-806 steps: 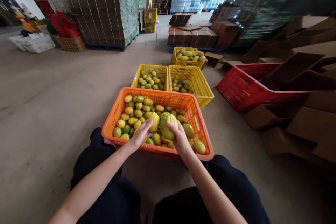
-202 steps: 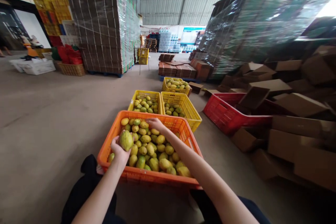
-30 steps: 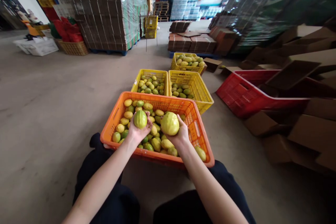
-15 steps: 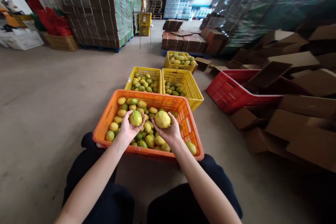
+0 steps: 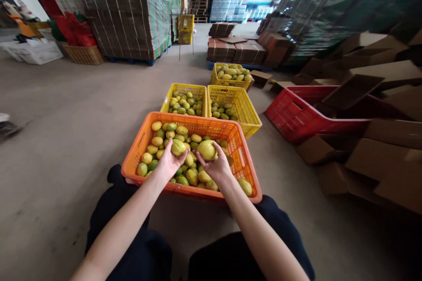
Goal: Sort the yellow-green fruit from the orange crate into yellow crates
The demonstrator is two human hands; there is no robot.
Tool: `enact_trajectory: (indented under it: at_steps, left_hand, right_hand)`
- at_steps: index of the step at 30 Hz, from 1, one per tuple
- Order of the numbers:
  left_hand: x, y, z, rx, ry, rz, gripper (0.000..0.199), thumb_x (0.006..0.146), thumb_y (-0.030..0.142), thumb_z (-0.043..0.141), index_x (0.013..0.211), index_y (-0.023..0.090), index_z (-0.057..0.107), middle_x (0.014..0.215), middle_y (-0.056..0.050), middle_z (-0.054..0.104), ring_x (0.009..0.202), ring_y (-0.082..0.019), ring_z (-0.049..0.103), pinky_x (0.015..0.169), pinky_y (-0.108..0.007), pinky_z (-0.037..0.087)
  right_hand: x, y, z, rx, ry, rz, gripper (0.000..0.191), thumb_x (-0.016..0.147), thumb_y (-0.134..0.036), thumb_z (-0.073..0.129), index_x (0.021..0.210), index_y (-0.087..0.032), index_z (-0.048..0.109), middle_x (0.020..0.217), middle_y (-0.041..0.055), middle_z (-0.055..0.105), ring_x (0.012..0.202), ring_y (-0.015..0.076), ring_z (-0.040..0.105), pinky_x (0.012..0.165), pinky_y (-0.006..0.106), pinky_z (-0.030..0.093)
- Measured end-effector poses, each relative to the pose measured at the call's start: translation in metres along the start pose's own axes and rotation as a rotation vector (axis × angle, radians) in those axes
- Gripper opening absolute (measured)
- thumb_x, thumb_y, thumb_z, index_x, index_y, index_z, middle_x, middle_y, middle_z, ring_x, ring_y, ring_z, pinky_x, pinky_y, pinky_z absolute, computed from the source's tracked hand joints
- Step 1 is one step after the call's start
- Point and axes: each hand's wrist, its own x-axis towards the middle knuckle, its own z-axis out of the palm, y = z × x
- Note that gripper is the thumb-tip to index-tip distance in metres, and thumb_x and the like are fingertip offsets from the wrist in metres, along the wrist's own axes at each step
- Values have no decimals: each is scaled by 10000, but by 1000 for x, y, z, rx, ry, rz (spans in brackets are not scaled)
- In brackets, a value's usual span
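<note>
My left hand (image 5: 169, 161) is curled around a green-yellow oval fruit (image 5: 178, 147) with faint lengthwise ridges, perhaps a small papaya. In my right hand (image 5: 216, 162) rests a larger, yellower fruit (image 5: 206, 150) of the same sort, thumb along its right side. Both fruits are held side by side, a short gap apart, above an orange plastic crate (image 5: 133, 149). Many similar yellow and green fruits (image 5: 191, 177) lie in that crate, part of them hidden under my hands. One fruit (image 5: 245, 186) sits alone in its near right corner.
Just beyond are two yellow crates (image 5: 255, 116) of fruit, with another yellow crate (image 5: 216, 80) behind. To the right, a red crate (image 5: 290, 116) stands among loose cardboard boxes (image 5: 389, 162). Wrapped pallet stacks (image 5: 115, 13) rise behind. My knees are beneath the orange crate's front corners.
The fruit in my left hand has been turned, now showing its ridged side. The right-hand fruit has tilted slightly. My view has swung a little left, and a blurred object has appeared at the left edge.
</note>
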Motion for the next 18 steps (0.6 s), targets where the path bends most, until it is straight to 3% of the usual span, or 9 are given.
enact_trajectory:
  at_steps: [2,5,7,9,11,18]
  left_hand:
    - [0,-5,-1,197,-42,292,295,875,280,677,1136,210,559,1058,-61,655,882,-164,692,672,-221,604]
    - [-2,-8,-4,523,-132,764,510,684,211,844,1113,253,570,1206,-34,607,1107,-183,624,874,-238,557]
    - [-3,-9,-6,671,-191,930,528,668,235,853,1105,243,557,1252,-55,588,1193,-204,577,949,-264,521]
    - [-3,-9,-9,743,-237,998,517,696,265,834,1113,244,529,1271,-74,585,1217,-215,566,965,-300,514]
    - [-2,-9,-11,797,-277,1033,509,718,284,818,1126,249,516,1285,-83,585,1221,-222,565,958,-324,520]
    - [2,-7,-17,984,-292,1166,472,714,347,826,1133,259,628,1310,-91,542,1267,-266,518,928,-352,538]
  right_hand:
    - [-1,2,-1,-131,-78,-159,303,747,-247,742,984,-240,553,895,23,686,800,212,686,649,353,629]
    - [-2,4,-5,-439,-182,-524,572,601,-232,850,1069,-297,529,993,-16,670,874,214,663,750,390,602]
    - [-3,5,-8,-639,-210,-817,677,537,-235,888,1105,-292,524,1048,-6,649,940,214,641,841,383,563]
    - [-4,7,-10,-774,-222,-1027,671,529,-251,893,1088,-269,521,1091,18,629,996,223,623,902,383,528]
    - [-4,8,-12,-843,-247,-1124,620,577,-279,870,1083,-261,512,1120,37,618,1037,234,615,921,391,512]
    - [-1,8,-19,-958,-250,-1200,594,632,-363,841,1140,-271,549,1159,67,603,1067,261,602,888,415,529]
